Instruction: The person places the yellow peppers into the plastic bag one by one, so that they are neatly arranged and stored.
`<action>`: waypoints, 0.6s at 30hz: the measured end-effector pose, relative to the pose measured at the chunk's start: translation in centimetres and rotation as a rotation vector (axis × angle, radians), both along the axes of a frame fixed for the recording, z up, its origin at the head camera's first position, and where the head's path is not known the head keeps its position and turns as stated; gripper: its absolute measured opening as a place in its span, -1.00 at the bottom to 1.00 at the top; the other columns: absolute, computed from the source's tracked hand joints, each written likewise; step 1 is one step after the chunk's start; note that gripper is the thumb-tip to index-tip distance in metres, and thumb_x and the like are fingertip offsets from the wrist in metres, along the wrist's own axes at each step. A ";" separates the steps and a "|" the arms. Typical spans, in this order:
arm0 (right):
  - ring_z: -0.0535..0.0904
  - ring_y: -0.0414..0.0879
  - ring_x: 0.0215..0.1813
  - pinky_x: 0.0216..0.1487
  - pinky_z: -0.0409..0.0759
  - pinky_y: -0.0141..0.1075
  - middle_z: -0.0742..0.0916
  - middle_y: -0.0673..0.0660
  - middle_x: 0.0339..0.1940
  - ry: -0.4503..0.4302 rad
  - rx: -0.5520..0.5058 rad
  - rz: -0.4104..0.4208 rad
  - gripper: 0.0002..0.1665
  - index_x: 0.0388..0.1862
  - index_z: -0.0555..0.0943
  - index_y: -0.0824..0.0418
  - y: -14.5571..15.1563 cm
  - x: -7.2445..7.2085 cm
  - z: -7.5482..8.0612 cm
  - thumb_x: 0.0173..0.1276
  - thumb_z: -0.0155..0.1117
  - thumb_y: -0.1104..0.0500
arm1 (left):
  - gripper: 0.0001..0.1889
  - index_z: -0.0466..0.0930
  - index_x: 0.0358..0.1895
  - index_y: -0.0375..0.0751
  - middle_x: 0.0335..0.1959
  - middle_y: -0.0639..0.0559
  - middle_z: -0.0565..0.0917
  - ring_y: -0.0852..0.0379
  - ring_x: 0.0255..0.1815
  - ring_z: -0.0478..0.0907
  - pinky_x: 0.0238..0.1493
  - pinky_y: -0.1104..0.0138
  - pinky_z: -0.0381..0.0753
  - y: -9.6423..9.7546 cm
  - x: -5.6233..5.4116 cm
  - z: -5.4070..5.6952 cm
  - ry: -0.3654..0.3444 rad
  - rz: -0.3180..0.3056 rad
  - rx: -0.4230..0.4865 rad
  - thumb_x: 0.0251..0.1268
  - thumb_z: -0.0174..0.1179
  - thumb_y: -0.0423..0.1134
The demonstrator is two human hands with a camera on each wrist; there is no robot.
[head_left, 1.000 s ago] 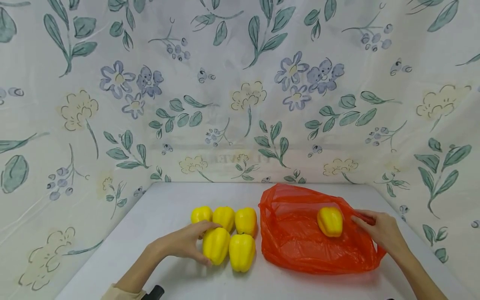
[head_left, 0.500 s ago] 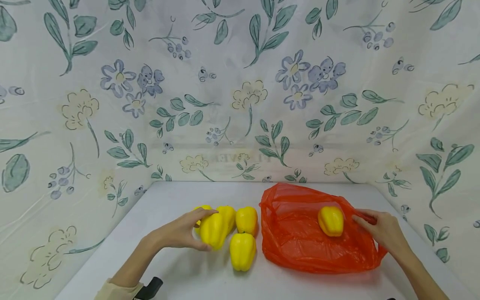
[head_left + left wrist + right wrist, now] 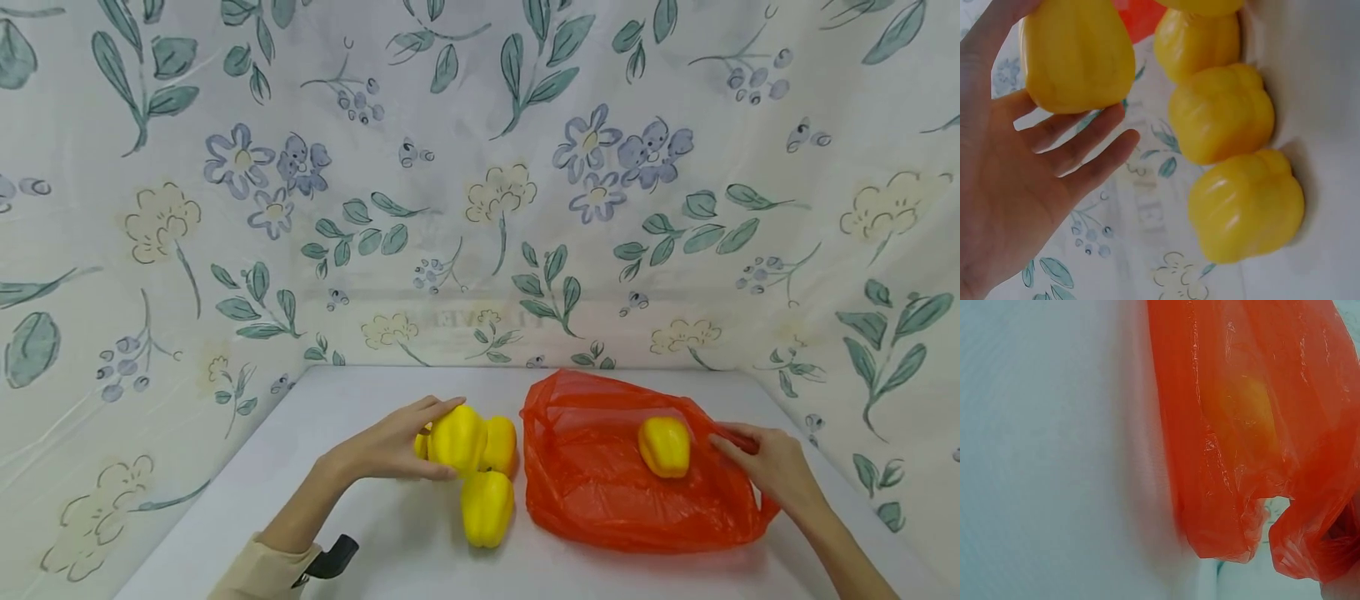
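My left hand (image 3: 378, 442) grips a yellow bell pepper (image 3: 457, 439) between thumb and fingers, raised above the table. In the left wrist view the held pepper (image 3: 1079, 56) hangs apart from the row of peppers on the table. My right hand (image 3: 772, 462) pinches the edge of a red plastic bag (image 3: 592, 500) at its right side. The bag lies spread with its mouth up, and one yellow pepper (image 3: 664, 447) rests inside it. Through the thin plastic that pepper shows as a blurred yellow patch (image 3: 1250, 419) in the right wrist view.
Left of the bag, a pepper (image 3: 487, 508) lies at the front and another (image 3: 500, 446) behind it. More peppers behind the left hand are mostly hidden in the head view; one (image 3: 1247, 206) shows in the left wrist view. A floral curtain (image 3: 420, 167) backs the white table (image 3: 360, 558).
My left hand has lifted the front-left pepper off the table and carried it up and to the right, over the back row. The right hand keeps its hold on the bag.
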State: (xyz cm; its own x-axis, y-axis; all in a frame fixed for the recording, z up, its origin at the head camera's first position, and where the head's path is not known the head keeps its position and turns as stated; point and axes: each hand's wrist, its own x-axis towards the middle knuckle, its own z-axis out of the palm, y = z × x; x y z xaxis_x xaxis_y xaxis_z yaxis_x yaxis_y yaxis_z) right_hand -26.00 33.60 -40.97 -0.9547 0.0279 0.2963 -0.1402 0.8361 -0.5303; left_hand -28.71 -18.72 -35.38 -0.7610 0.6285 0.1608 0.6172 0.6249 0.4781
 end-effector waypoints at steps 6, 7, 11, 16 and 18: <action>0.69 0.18 -0.10 -0.19 0.74 -0.14 0.74 0.38 -0.04 0.005 -0.002 0.000 -0.37 0.17 0.58 0.38 -0.1 0.0 -0.2 0.37 0.27 -0.11 | -0.07 0.12 0.48 0.42 0.09 0.34 0.46 0.29 -0.02 0.45 0.06 0.29 0.60 2.8 -0.8 0.9 0.010 -0.035 -0.034 -0.01 0.38 0.28; 0.69 0.18 -0.10 -0.19 0.74 -0.14 0.74 0.39 -0.03 0.004 -0.002 0.000 -0.37 0.17 0.58 0.38 -0.1 0.0 -0.2 0.38 0.27 -0.11 | -0.07 0.11 0.49 0.41 0.11 0.34 0.46 0.29 -0.01 0.45 0.08 0.29 0.59 3.3 -0.9 1.1 0.010 -0.047 -0.037 0.00 0.38 0.28; 0.69 0.18 -0.10 -0.20 0.74 -0.16 0.73 0.39 -0.02 -0.003 -0.008 -0.001 -0.35 0.18 0.57 0.39 -0.1 0.0 -0.1 0.38 0.26 -0.12 | -0.04 0.11 0.51 0.34 0.15 0.31 0.47 0.28 0.06 0.46 0.15 0.24 0.59 5.3 -1.3 1.6 0.012 -0.092 -0.048 0.00 0.36 0.32; 0.70 0.13 -0.14 -0.21 0.74 -0.18 0.74 0.39 -0.04 0.000 -0.014 -0.004 -0.36 0.18 0.57 0.40 -0.1 0.0 -0.1 0.38 0.26 -0.10 | -0.03 0.15 0.51 0.23 0.17 0.29 0.48 0.25 0.15 0.46 0.20 0.14 0.60 7.4 -1.8 1.9 -0.011 -0.131 -0.033 -0.02 0.38 0.31; 0.70 0.10 -0.17 -0.22 0.74 -0.17 0.74 0.39 -0.06 0.000 -0.012 -0.004 -0.36 0.18 0.57 0.40 -0.1 0.1 -0.1 0.38 0.27 -0.10 | -0.05 0.16 0.50 0.22 0.18 0.31 0.49 0.27 0.16 0.45 0.20 0.18 0.60 8.0 -2.0 1.9 -0.010 -0.149 -0.026 -0.01 0.38 0.30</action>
